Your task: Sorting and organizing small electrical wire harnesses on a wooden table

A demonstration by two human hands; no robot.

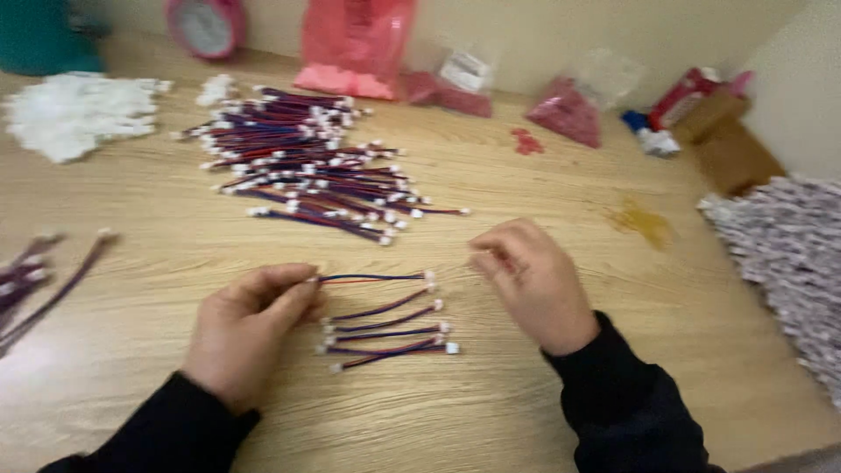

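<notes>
My left hand (245, 328) pinches the left end of a short red-and-blue wire lead (372, 278) with white plug ends, which lies flat on the wooden table (526, 403). Just below it lie several more such short leads (390, 333) in a loose row. My right hand (530, 280) hovers to the right of the held lead with its fingers curled together; whether something small sits in them cannot be told. Both arms wear dark sleeves.
A big pile of the same leads (315, 166) lies further back. White plug parts (74, 109) are heaped at the back left, pink bags (355, 44) along the wall, a mass of leads (788, 254) at the right edge, a few leads (35, 276) at the left.
</notes>
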